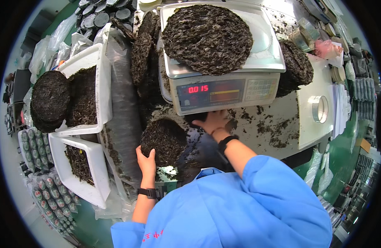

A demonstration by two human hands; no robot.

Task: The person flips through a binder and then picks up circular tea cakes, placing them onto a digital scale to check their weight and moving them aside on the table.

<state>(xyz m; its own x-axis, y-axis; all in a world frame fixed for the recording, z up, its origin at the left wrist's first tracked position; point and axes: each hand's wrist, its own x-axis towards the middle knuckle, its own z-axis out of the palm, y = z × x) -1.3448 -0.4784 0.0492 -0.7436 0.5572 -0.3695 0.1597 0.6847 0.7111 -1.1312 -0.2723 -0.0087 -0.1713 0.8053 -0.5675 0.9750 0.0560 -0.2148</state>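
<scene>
My left hand (148, 158) grips the near left edge of a round cake of dried seaweed (164, 141), thumb on top. My right hand (212, 121) reaches in at the front edge of a digital weighing scale (181, 112). Its fingers are partly hidden under the scale, beside a dark thing (195, 117) that I cannot make out; whether they hold it is unclear. A larger round of dried seaweed (207, 38) lies on the scale's metal pan (266, 46) and overhangs its front edge. Red digits glow on the scale's display (210, 94).
Seaweed crumbs (277, 133) litter the worktop. More seaweed rounds stand left (142, 59) and right (296, 66) of the scale. White bins (105, 93) and a long plastic-wrapped bundle (123, 102) line the left side. A metal ring (320, 109) rests on a white board (314, 130) at right.
</scene>
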